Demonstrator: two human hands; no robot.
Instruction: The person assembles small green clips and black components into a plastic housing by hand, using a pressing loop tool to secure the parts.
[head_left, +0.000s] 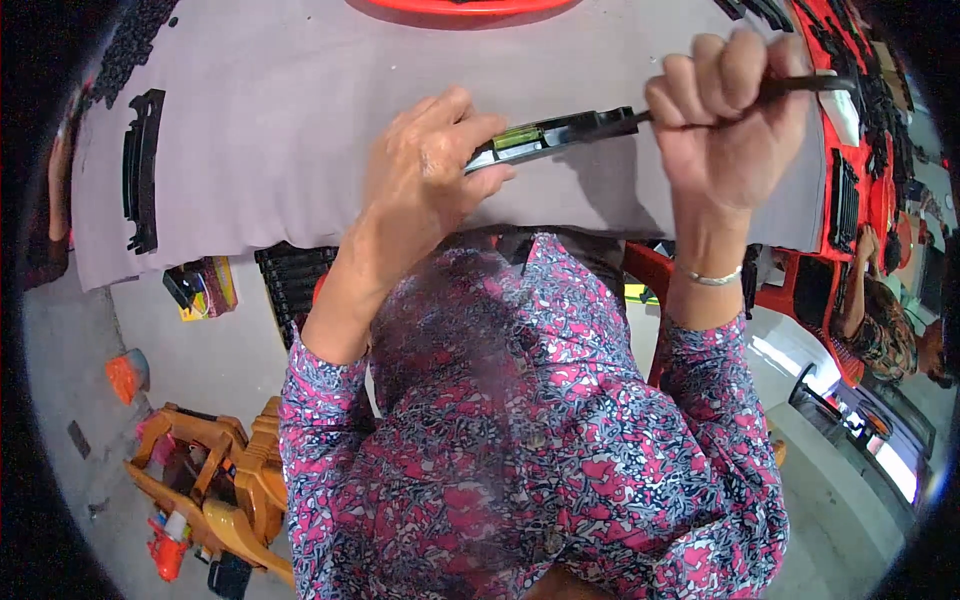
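My left hand [432, 150] pinches the near end of a long, narrow black plastic piece [565, 132], which has a shiny pale edge and a yellow-green strip on it. The piece slants up to the right above the grey cloth. Raised to its right, my right hand [730, 115] is closed in a fist around a dark, slim tool [815, 84]. One end sticks out past the fist on the right; a thin dark part reaches left over the black piece. Whether its tip touches the piece, I cannot tell.
The table has a grey cloth [270, 130]. A slotted black plastic part [143, 170] lies at left, with a heap of small black bits [130, 45] behind it. A red basin [465, 6] stands at the far edge. At right, black parts lie on a red surface [845, 245]; another person [885, 310] sits beyond.
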